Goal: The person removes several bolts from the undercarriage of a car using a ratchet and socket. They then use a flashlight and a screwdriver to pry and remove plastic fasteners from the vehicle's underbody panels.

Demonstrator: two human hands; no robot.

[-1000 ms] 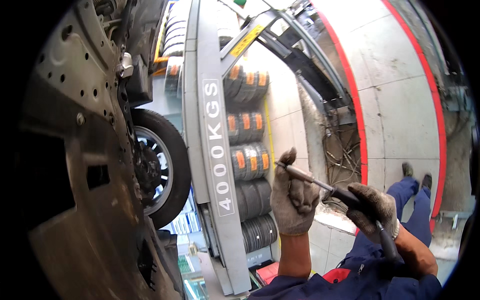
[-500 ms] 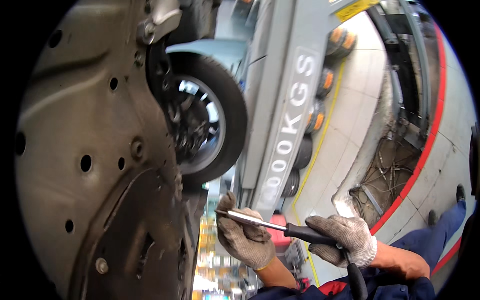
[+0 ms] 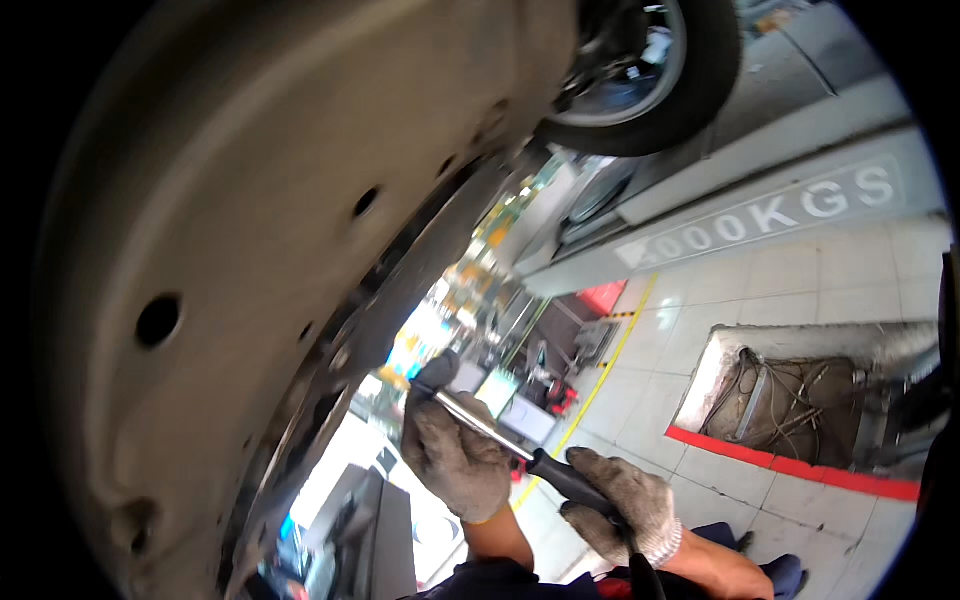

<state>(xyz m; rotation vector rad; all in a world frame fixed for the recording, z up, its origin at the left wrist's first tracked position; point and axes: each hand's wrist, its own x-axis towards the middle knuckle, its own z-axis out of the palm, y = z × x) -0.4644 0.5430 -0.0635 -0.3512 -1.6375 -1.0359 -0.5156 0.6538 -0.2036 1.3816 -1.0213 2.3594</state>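
Observation:
A driver with a bright metal shaft (image 3: 480,424) and a black grip is slanted in front of me. My right hand (image 3: 640,503), in a knitted work glove, is closed round the black grip; a second black handle part points down below it. My left hand (image 3: 452,462), gloved too and dirtier, is closed about the shaft near its far end. The driver's tip is partly hidden by the left fingers. Up and to the left is a car's underbody (image 3: 270,210), a brown-grey panel with round holes; the tool is apart from it.
A wheel (image 3: 690,90) hangs at the upper right. The grey lift beam (image 3: 760,215) with white lettering runs below it. A floor pit (image 3: 800,400) with cables and a red edge lies at right. Blurred shop equipment (image 3: 540,390) stands behind my hands.
My view has swung, so the wheel and lift beam sit further right and the underbody fills more of the upper left. Both hands still hold the driver, lower left in the picture.

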